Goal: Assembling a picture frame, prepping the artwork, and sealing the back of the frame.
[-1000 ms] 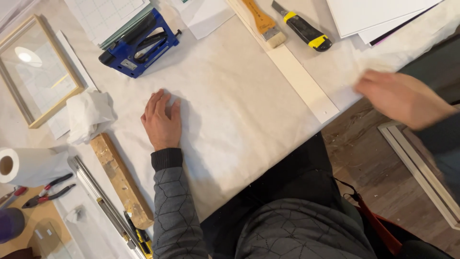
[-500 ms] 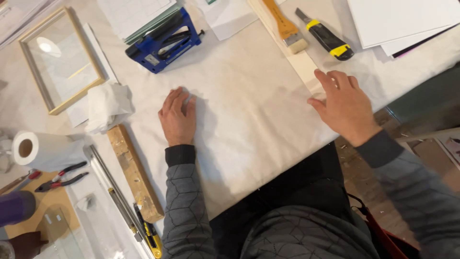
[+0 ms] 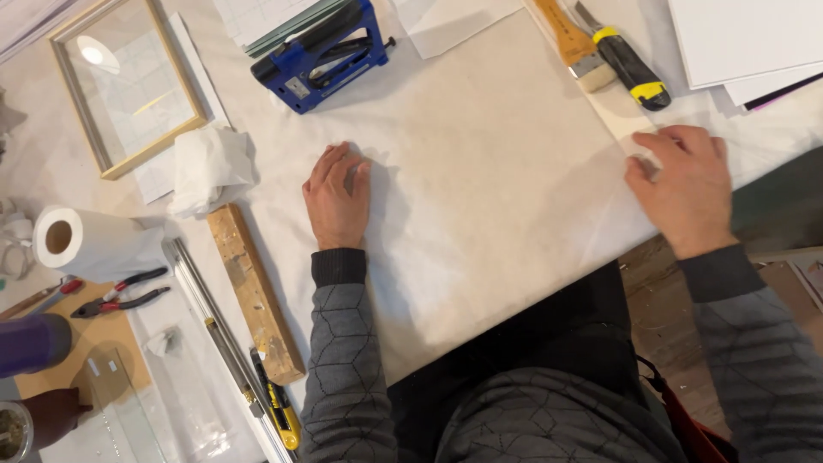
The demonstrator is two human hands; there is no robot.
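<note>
A large off-white sheet of paper (image 3: 489,163) lies flat on the worktable. My left hand (image 3: 337,197) rests palm down on its left part, fingers together and pointing away from me. My right hand (image 3: 686,184) lies palm down at the sheet's right edge, fingertips touching the corner next to a pale wooden strip (image 3: 621,107). Neither hand holds anything.
A blue stapler tool (image 3: 321,51), a paintbrush (image 3: 573,43) and a yellow-black utility knife (image 3: 626,64) lie at the far side. To the left are a wooden picture frame (image 3: 129,86), crumpled tissue (image 3: 210,167), paper roll (image 3: 86,240), wood block (image 3: 253,291), pliers (image 3: 120,296) and metal rails (image 3: 223,343).
My right hand came in from off the table's right side and settled on the sheet's right edge. My left hand stayed flat on the sheet.
</note>
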